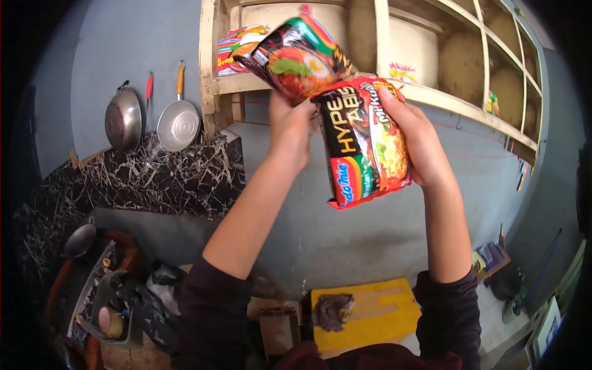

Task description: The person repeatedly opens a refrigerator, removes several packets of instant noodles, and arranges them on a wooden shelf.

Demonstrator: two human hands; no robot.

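My left hand [290,129] is closed on a dark noodle packet [302,65] with a noodle and egg picture, held tilted in front of the shelf opening. In my right hand [413,135] is a red and black noodle packet [364,145] marked "HYPE ABIS", gripped by its right side with the thumb across its front. The two packets meet or overlap near the shelf's front edge. Behind the dark packet, more noodle packets [231,52] stand in the left compartment of the wooden shelf [444,98].
Pans [179,126] [123,120] hang on the wall at the left. A red and white packet [402,73] lies in the middle compartment. Below are a yellow box [376,311] with a crumpled cloth [333,310] and a grey bin [102,302].
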